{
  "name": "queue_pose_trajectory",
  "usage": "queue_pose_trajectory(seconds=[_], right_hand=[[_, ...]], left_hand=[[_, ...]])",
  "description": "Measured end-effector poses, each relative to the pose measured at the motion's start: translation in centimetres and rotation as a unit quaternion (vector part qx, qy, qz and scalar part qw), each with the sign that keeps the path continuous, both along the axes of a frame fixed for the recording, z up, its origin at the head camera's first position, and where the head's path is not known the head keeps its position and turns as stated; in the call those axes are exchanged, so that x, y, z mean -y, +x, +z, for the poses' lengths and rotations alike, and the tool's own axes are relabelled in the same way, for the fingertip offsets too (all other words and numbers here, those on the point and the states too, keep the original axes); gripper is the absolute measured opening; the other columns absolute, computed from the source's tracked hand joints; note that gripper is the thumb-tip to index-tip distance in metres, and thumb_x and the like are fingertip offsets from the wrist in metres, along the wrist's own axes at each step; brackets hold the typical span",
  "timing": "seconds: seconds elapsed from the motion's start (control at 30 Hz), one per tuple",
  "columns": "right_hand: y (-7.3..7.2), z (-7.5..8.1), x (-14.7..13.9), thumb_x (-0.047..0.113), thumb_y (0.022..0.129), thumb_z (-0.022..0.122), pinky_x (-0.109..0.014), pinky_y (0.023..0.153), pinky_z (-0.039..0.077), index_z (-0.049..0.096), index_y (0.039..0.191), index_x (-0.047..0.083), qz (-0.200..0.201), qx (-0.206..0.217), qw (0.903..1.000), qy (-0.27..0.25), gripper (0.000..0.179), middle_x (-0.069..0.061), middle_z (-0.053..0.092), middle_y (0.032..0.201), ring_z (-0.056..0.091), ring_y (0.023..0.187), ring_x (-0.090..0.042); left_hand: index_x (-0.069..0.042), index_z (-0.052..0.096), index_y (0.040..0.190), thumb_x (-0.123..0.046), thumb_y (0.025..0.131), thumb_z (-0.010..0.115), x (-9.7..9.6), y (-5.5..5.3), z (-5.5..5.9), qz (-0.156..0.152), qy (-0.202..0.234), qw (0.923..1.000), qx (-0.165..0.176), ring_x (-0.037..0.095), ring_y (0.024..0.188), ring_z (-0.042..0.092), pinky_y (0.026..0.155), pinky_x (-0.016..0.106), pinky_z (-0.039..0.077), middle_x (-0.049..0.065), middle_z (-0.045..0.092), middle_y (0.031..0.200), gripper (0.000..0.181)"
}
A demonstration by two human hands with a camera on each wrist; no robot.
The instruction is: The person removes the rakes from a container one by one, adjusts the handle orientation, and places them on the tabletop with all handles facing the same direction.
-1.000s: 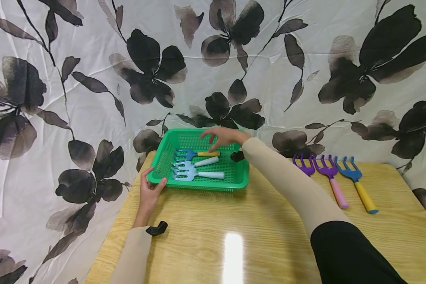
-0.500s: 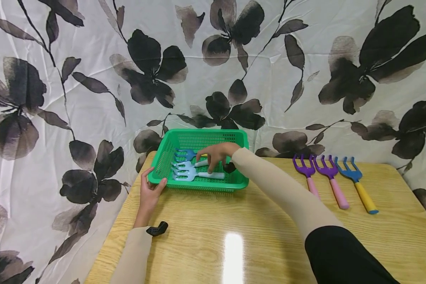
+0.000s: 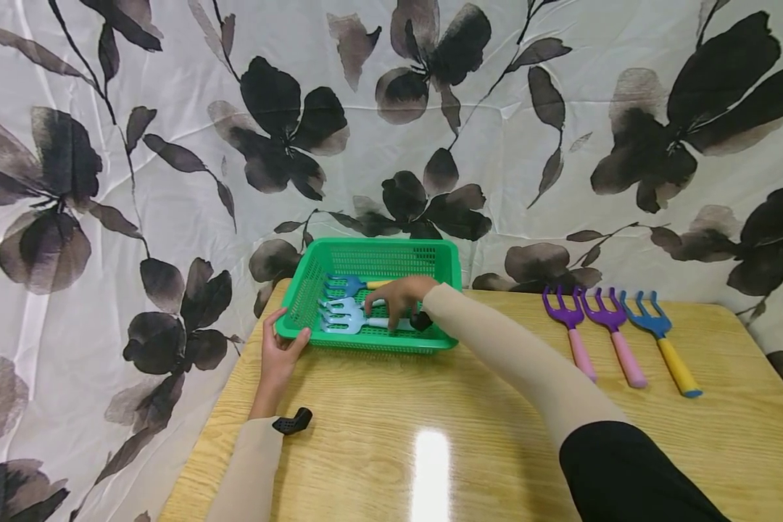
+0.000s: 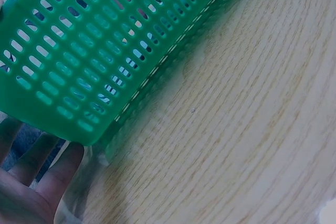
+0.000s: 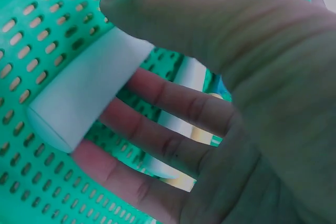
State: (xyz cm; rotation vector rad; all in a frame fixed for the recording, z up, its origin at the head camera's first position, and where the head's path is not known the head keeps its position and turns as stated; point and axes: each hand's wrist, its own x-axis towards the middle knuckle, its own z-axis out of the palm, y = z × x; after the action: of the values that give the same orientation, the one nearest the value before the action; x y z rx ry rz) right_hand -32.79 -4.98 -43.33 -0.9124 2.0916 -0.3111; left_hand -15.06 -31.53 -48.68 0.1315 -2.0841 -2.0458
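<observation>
The green basket stands near the far left corner of the counter, and the head view alone lays out everything around it. In it lie three hand forks side by side, tines to the left: a blue fork with a yellow handle at the back, a middle pale blue fork, and the nearest pale blue fork. The left hand grips the basket's near left corner, thumb on the rim; the left wrist view adds three fingers reaching to the edge of the slotted wall. The right hand is inside the basket, and from the head it covers part of the nearest fork's handle. The right wrist view uncovers that handle: its pale, rounded end lies between the thumb above and three spread fingertips along one side, though I cannot tell whether they have clamped on it. Past those fingers, the same view shows the other pale handle and a bit of yellow. Well apart, to the right on the counter, the head view shows two purple forks with pink handles and another blue-and-yellow fork, in a row before a floral cloth.
</observation>
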Motion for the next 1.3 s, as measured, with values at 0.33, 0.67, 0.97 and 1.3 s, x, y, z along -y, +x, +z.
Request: queue_pose_trajectory(seconds=[0.33, 0.67, 0.97, 1.3], right_hand=[[0.3, -0.2, -0.4, 0.011, 0.097, 0.073, -0.032, 0.058, 0.054, 0.054, 0.139, 0.036, 0.011, -0.018, 0.9998, 0.0, 0.053, -0.009, 0.056, 0.13, 0.061, 0.099, -0.019], [0.1, -0.2, -0.5, 0.01, 0.098, 0.072, -0.033, 0.062, 0.056, 0.056, 0.136, 0.034, 0.017, -0.019, 0.9997, -0.006, 0.048, -0.012, 0.056, 0.136, 0.06, 0.108, -0.019], [0.3, 0.4, -0.6, 0.006, 0.097, 0.07, -0.036, 0.064, 0.056, 0.06, 0.134, 0.034, 0.024, -0.043, 0.9988, -0.006, 0.047, -0.01, 0.058, 0.125, 0.06, 0.099, -0.02], [0.0, 3.3, -1.4, 0.005, 0.097, 0.07, -0.045, 0.07, 0.059, 0.054, 0.143, 0.028, 0.017, -0.038, 0.9989, -0.022, 0.054, -0.019, 0.053, 0.139, 0.059, 0.111, -0.025]], left_hand=[[-0.008, 0.028, 0.156, -0.009, 0.098, 0.07, -0.3, 0.1, 0.3, -0.004, -0.01, 0.9999, 0.0, 0.042, 0.136, 0.047, 0.088, 0.017, 0.052, 0.031, 0.044, 0.148, 0.072], [-0.008, 0.027, 0.156, -0.009, 0.098, 0.07, -0.4, 0.1, 0.3, -0.005, -0.008, 0.9999, -0.004, 0.042, 0.136, 0.047, 0.088, 0.016, 0.052, 0.031, 0.044, 0.148, 0.073], [-0.008, 0.027, 0.157, -0.009, 0.098, 0.071, -0.7, 0.2, 0.3, 0.0, -0.01, 0.9999, 0.0, 0.041, 0.136, 0.047, 0.088, 0.016, 0.051, 0.031, 0.043, 0.149, 0.074], [-0.008, 0.027, 0.156, -0.009, 0.098, 0.071, -0.5, 0.4, 0.1, 0.004, -0.001, 1.0, 0.004, 0.042, 0.137, 0.046, 0.088, 0.016, 0.051, 0.03, 0.043, 0.15, 0.073]])
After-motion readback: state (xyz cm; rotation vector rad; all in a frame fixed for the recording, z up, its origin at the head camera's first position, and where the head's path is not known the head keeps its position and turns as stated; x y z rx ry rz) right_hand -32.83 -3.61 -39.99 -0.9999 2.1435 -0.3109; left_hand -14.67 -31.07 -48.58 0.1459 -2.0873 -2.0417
